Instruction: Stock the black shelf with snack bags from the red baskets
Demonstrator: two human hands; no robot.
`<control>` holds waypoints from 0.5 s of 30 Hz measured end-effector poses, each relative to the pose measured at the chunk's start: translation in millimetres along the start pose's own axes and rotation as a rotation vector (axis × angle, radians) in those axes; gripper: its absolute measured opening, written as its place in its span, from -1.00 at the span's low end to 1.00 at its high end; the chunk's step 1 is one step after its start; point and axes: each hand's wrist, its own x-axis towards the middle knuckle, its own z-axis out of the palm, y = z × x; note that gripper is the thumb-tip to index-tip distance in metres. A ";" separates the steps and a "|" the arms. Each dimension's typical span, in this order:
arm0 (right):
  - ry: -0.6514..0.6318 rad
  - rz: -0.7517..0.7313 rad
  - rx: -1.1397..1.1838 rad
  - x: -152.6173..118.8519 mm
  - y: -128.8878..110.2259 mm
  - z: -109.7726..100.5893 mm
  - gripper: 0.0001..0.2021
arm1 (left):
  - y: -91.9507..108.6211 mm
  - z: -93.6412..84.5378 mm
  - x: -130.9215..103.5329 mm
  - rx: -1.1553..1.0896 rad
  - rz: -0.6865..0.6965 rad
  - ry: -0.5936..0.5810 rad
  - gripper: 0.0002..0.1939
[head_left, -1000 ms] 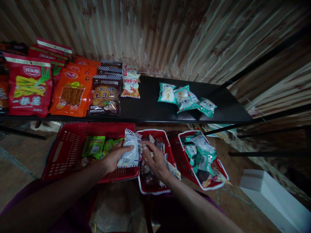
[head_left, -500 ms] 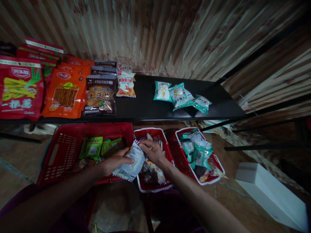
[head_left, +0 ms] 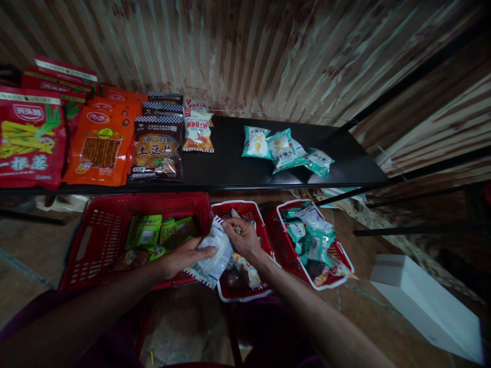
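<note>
Between my hands is a white snack bag [head_left: 216,254] with a striped edge, its printed back side facing me. My left hand [head_left: 187,258] grips it from the left, thumb lying across the front. At the upper right end, the fingers of my right hand [head_left: 242,236] are closed on the bag's edge. Below the bag stands the middle red basket [head_left: 251,205], which has a white rim and several snack bags [head_left: 247,271] inside. Similar striped-edge snack bags [head_left: 198,134] stand on the black shelf [head_left: 230,171].
The left red basket [head_left: 92,220] holds green packets [head_left: 143,231]; the right red basket [head_left: 347,260] holds teal bags [head_left: 320,243]. Along the shelf are red bags [head_left: 28,138], orange bags [head_left: 102,145], brown potato-chip bags [head_left: 158,148] and teal-white bags [head_left: 282,148]. A white box [head_left: 425,306] lies on the floor.
The snack bag has shifted slightly right and tilted more upright in my hands. My left hand has moved a little right with it, and both hands keep hold.
</note>
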 end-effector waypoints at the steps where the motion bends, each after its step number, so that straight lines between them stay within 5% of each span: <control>1: 0.012 0.004 0.009 -0.2 -1.1 0.3 -0.72 | -0.4 -0.2 0.5 0.010 0.007 0.004 -0.52; 15: 0.080 0.147 0.202 4.4 -1.4 1.7 -0.72 | 6.2 -4.9 -1.2 -0.064 0.024 0.042 -0.63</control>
